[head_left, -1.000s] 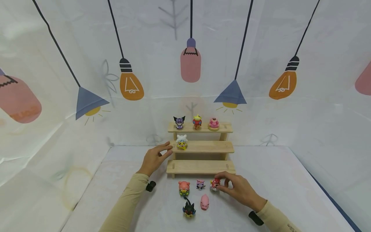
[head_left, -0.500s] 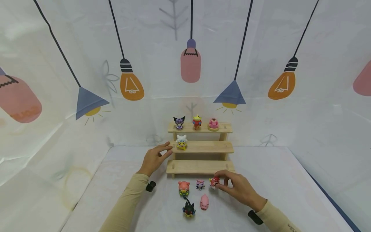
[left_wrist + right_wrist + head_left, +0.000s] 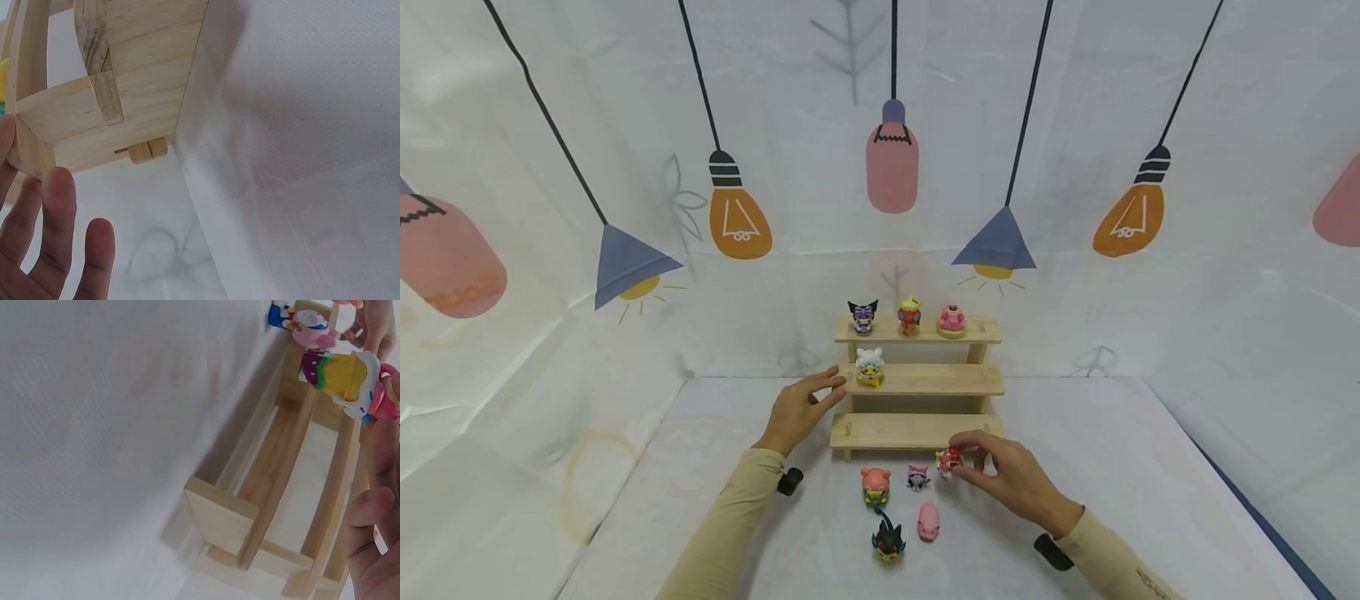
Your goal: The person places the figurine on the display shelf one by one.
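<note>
The right hand [image 3: 1011, 477] pinches a small red figurine [image 3: 950, 459] between thumb and fingers, just above the counter [image 3: 1112, 467] before the lowest step of the wooden stand [image 3: 917, 431]. The figurine appears light, rigid and smooth; gripping it at the sides suits. The left hand [image 3: 797, 408], fingers loosely spread, touches the stand's middle step. White patterned cloth covers the counter and the surrounding walls.

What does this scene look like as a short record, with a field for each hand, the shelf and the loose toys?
left hand: fingers rest against the left end of the middle step of the wooden shelf
right hand: pinches a small red figure just in front of the bottom step
top step: three figures
middle step: white and yellow figure
bottom step: nothing stands on it
on the table: four loose figures in front of the shelf
</note>
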{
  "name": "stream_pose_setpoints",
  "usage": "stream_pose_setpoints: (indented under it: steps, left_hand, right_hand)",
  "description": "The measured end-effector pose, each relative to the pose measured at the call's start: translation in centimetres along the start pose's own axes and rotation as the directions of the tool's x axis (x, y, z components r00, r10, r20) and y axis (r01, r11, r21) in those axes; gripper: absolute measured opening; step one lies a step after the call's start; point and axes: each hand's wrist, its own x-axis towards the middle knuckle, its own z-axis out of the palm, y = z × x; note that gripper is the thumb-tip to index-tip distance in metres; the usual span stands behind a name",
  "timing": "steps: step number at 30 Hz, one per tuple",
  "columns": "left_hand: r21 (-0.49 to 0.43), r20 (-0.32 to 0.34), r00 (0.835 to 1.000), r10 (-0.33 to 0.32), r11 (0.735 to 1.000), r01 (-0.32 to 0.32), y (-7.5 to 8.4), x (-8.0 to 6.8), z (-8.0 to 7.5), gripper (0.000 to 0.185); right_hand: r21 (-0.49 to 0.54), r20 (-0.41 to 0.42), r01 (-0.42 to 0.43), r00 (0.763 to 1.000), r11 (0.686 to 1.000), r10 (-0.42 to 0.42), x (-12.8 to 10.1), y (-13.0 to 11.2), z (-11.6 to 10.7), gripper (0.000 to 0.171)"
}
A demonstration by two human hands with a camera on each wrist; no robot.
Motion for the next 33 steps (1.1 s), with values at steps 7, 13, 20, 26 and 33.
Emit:
stream_pose_setpoints:
  steps: [7, 13, 20, 26, 33]
  left_hand:
    - [0.0, -0.003, 1.0, 0.001, 1.0, -0.001, 0.0, 0.0, 0.0, 0.03]
    - [0.0, -0.001, 1.0, -0.006, 1.0, 0.006, 0.0, 0.0, 0.0, 0.031]
    - [0.01, -0.006, 1.0, 0.006, 1.0, -0.006, 0.0, 0.0, 0.0, 0.03]
    - [0.006, -0.003, 1.0, 0.003, 1.0, -0.003, 0.1, 0.0, -0.1, 0.029]
    - [0.012, 0.004, 1.0, -0.011, 1.0, 0.011, -0.1, 0.1, 0.0, 0.03]
  right_hand:
    - [0.031, -0.024, 0.03, 0.999, 0.999, -0.029, 0.5, 0.1, 0.0, 0.038]
    - [0.052, -0.053, 0.035, 0.998, 0.998, -0.032, 1.2, 0.1, -0.1, 0.037]
    - [0.066, -0.077, 0.023, 0.997, 0.998, -0.018, 2.2, 0.1, 0.1, 0.037]
    - [0.056, -0.069, -0.004, 0.998, 0.998, 0.008, 3.4, -0.3, 0.0, 0.036]
    - [0.074, -0.072, -0.018, 0.997, 0.997, 0.023, 4.5, -0.3, 0.1, 0.034]
